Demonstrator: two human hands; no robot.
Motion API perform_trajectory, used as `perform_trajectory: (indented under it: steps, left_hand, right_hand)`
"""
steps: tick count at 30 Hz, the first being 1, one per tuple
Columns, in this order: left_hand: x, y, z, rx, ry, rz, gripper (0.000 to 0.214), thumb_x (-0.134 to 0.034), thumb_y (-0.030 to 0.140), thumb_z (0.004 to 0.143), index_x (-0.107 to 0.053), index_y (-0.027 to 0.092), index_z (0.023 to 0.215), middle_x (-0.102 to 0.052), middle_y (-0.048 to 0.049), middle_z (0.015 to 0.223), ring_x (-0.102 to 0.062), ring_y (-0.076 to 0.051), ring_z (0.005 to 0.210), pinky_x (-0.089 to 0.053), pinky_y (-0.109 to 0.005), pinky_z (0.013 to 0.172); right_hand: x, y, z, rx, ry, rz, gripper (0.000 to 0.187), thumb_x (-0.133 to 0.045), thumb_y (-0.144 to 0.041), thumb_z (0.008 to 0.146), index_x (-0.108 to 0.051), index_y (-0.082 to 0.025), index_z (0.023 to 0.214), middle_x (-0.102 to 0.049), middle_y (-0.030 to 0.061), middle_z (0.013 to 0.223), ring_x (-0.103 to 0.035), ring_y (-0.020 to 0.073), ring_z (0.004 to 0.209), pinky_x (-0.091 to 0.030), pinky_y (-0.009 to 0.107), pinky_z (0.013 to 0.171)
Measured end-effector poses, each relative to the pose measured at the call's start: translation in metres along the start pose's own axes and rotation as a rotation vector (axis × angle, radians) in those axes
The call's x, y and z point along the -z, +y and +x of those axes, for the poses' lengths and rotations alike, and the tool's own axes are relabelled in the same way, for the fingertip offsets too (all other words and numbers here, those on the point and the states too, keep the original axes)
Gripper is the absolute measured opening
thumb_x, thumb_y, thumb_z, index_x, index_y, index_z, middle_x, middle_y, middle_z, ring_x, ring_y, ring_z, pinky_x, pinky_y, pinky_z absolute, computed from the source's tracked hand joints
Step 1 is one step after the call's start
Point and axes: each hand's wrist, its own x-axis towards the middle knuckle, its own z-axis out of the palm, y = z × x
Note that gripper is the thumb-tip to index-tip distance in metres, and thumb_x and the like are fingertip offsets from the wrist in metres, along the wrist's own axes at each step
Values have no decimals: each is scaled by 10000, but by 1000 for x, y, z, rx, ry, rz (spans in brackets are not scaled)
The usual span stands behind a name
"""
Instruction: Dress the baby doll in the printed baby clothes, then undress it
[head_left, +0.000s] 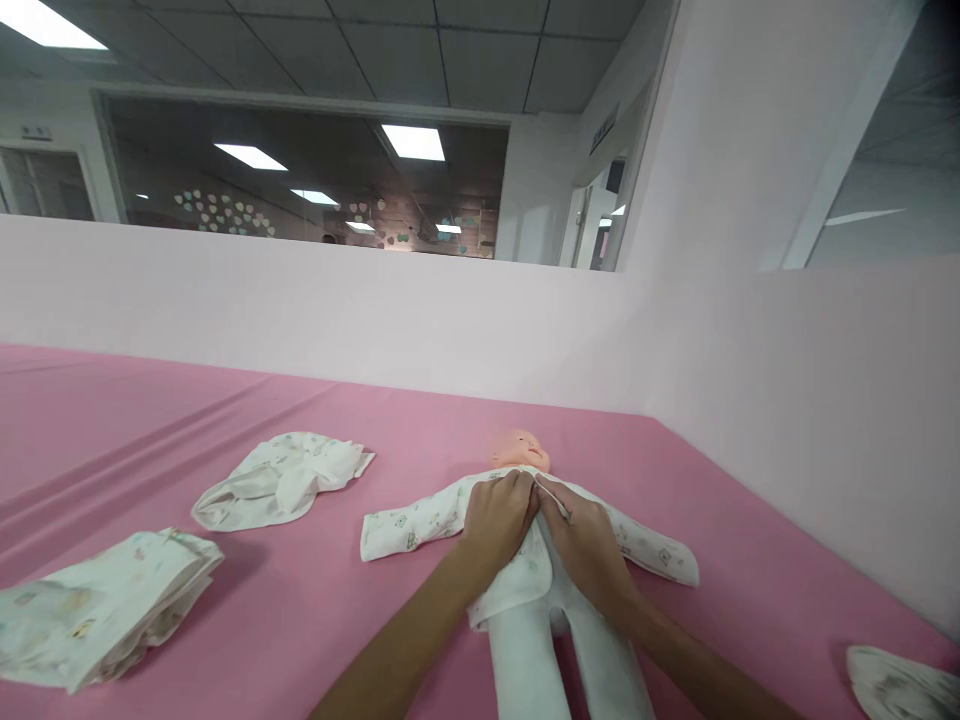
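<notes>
At the left side, on the pink sheet [322,590], there lies a folded stack of printed cloth [105,610], which is partly cut by the edge of the view. A little farther back and to its right is a loose white garment [285,480], crumpled, with pale small prints. Next comes the doll [520,450], lying on its back near the white wall [420,325], with the head toward this wall and the white legs [529,665] toward the person. It wears a white printed shirt [521,578], whose two sleeves are stretched out to both sides. The left hand [501,518] is curled upon the front of the shirt, close below the neck, and its fingers grip the cloth; its thumb I cannot see clearly. Just beside it, the right hand [581,545] pinches the front edge of the same shirt, and the fingertips of both hands almost meet. At the lower right corner, well apart from the doll, one more whitish cloth [900,685] is lying, only partly visible.
</notes>
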Motion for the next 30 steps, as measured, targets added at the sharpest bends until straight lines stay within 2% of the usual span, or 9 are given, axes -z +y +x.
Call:
perform_trajectory:
  steps: [2,4,8,13,17,20,24,27,30]
  left_hand:
    - [-2,-1,-1,8,8,-29,220,-362,231,953,-571,193,899,-677,-68,942,-623,-213,805,-312,-328,595]
    - [-5,-2,-1,22,33,-80,206,-372,217,937,-567,194,875,-668,-62,931,-608,-203,794,-317,-319,599]
    - [-6,-4,-1,77,67,-269,193,-389,197,892,-497,200,732,-632,-24,820,-548,-169,713,-316,-293,595]
    - [6,-11,0,88,-73,-689,152,-433,206,803,-421,199,652,-507,33,673,-437,-119,617,-301,-243,541]
    - [10,-17,1,204,-233,-969,204,-429,288,811,-399,200,629,-375,52,599,-319,-91,520,-245,-230,469]
    - [8,-19,3,238,-218,-1024,263,-456,372,828,-401,198,639,-355,59,586,-301,-82,507,-233,-220,454]
    - [4,-21,5,307,-252,-1094,272,-473,419,835,-423,196,687,-375,67,594,-289,-71,496,-231,-206,449]
    - [5,-19,6,325,-233,-1117,308,-472,439,848,-392,197,674,-363,70,593,-276,-68,500,-237,-206,463]
    - [11,-4,2,326,-104,-947,204,-472,364,857,-452,197,742,-442,47,652,-385,-93,558,-309,-223,514]
  right_hand:
    - [-3,3,-2,50,-16,-118,345,-324,-308,933,-662,-247,908,-711,49,945,-631,248,913,-455,375,808]
    - [-5,6,-4,97,-30,-190,363,-311,-284,936,-664,-240,1005,-693,61,1107,-619,262,1023,-450,393,851]
    - [-7,8,-9,102,-78,-209,422,-308,-260,931,-603,-224,1232,-597,61,1309,-570,252,1159,-456,400,914]
    - [-5,10,-14,66,-137,-227,534,-316,-158,862,-527,-217,1349,-509,60,1406,-489,239,1266,-437,419,996]
    - [-4,10,-16,53,-184,-250,526,-333,-142,831,-603,-246,1271,-462,38,1446,-425,251,1323,-381,453,1065]
    - [-4,7,-18,48,-200,-229,523,-325,-151,833,-604,-238,1267,-471,30,1437,-379,237,1355,-336,442,1106]
    - [-1,9,-26,-46,-168,-154,529,-345,-232,865,-473,-233,1379,-477,23,1428,-384,224,1341,-349,434,1098]
    - [4,16,-33,-137,-77,-134,461,-376,-343,888,-491,-229,1319,-538,53,1342,-459,251,1250,-398,451,1032]
    - [8,23,-35,-109,-12,-128,322,-384,-364,889,-600,-233,1089,-604,66,1161,-524,254,1116,-431,425,949]
